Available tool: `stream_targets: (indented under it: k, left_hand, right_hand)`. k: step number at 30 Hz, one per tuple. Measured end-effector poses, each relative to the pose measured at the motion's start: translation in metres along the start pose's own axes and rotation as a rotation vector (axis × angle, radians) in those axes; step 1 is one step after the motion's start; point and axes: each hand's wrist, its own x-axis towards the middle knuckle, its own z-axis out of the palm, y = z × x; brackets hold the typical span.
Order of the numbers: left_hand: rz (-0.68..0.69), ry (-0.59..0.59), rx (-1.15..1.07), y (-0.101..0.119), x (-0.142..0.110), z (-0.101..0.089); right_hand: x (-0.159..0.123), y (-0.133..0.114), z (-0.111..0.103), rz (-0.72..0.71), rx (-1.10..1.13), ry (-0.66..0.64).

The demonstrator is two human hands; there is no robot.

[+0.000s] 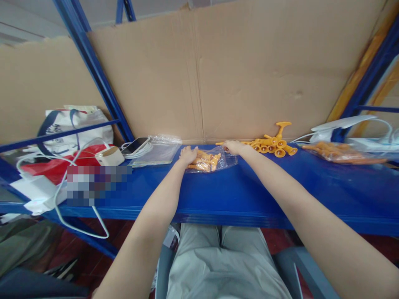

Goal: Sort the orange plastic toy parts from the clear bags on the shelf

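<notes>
On the blue shelf in front of me lies a clear plastic bag [222, 162] with several orange plastic pieces [204, 161] inside. My left hand [188, 155] rests on the bag's left end, its fingers curled against the plastic. At the bag's right end is my right hand [232, 146], fingers bent and pressed together at the bag's edge. What exactly the right fingertips pinch is too small to see well. Just right of that hand is a pile of loose orange horn-shaped pieces [274, 144], with flared round ends facing me.
A filled bag of orange pieces [338, 153] lies to the right. Flat clear bags [157, 153] and a phone [137, 146] are on the left, beside a charger [109, 156], white cables and a cloth bag [77, 128]. Cardboard [249, 70] stands behind the blue shelf [218, 197].
</notes>
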Motion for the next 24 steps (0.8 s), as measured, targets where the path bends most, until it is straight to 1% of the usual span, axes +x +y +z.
stream_targets:
  k: [2,4,6,8,11,15,19,22,24]
  left_hand:
    - [0.002,0.003,-0.009,0.0,0.0,0.0]
    - [0.009,0.005,-0.017,0.0,0.0,0.0]
    - [0.016,0.004,-0.02,0.0,0.0,0.0]
    - [0.022,0.0,-0.021,-0.001,0.001,0.0]
    - [0.025,-0.003,-0.028,-0.001,0.002,0.0]
    - [0.028,0.0,-0.035,0.0,0.004,0.0]
    - [0.036,-0.009,-0.033,0.003,0.002,-0.001]
    - [0.046,-0.024,-0.046,0.006,-0.001,-0.002]
    - [0.049,-0.016,-0.057,0.009,-0.004,-0.001]
  right_hand:
    - [0.003,0.002,0.001,-0.017,0.046,0.004]
    - [0.004,0.003,0.003,-0.032,0.085,0.038]
    - [0.005,0.004,0.003,-0.039,0.118,0.121]
    - [0.005,0.006,0.001,-0.024,0.157,0.233]
    - [0.006,0.011,-0.008,0.013,0.224,0.354]
    - [-0.001,0.017,-0.029,0.057,0.275,0.441]
    - [-0.028,0.014,-0.055,0.06,0.246,0.487]
    - [-0.06,0.005,-0.071,0.087,0.182,0.44]
    - [-0.081,-0.003,-0.077,0.125,0.142,0.401]
